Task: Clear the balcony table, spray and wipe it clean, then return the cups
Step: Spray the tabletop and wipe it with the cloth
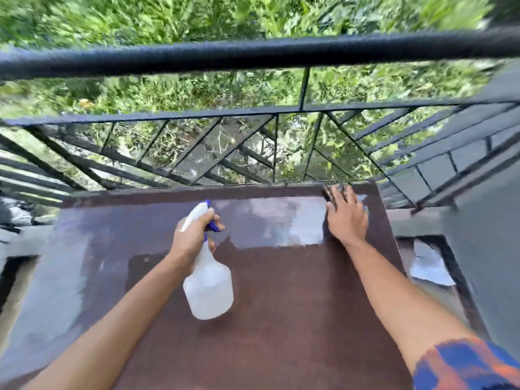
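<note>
A dark brown balcony table fills the lower middle of the head view, with a wet sheen across its far part. My left hand grips the neck of a white spray bottle with a blue trigger, held above the table's middle. My right hand lies flat at the far right corner, pressing a dark cloth whose edge shows beyond the fingers. No cups are in view.
A black metal railing with slanted bars runs along the table's far edge, with green plants beyond it. A grey wall rises on the right, and a dark-framed opening sits beside the table.
</note>
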Tool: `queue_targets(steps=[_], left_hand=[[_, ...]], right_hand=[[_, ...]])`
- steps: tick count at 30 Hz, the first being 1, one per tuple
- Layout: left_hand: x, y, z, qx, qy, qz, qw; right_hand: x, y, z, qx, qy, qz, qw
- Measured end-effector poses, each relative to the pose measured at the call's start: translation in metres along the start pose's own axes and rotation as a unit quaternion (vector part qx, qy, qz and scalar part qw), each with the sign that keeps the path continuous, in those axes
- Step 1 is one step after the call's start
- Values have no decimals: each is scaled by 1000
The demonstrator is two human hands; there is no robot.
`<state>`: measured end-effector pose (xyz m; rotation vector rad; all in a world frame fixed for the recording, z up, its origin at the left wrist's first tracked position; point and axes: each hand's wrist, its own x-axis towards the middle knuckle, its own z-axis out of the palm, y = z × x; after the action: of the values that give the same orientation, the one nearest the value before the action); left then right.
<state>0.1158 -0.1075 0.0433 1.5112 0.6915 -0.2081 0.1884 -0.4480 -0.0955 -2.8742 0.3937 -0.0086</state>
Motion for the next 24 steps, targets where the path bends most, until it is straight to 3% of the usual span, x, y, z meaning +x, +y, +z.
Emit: queue_targets(steps=[4,8,12,18,24], left_hand=[[-20,-7,42,20,-14,8,1000],[-39,-16,72,37,-34,4,999],[-57,-24,91,50,-46,1,998],[-74,-28,81,30,-34,-1,999],[-65,-25,32,7,-14,2,1000]], right_hand=[[10,82,-23,27,0,70,997],[-39,104,-28,83,26,96,992],[-96,100,-20,58,66,154,984],[-83,88,-33,91,21,191,977],[-105,25,-27,62,-5,112,992]])
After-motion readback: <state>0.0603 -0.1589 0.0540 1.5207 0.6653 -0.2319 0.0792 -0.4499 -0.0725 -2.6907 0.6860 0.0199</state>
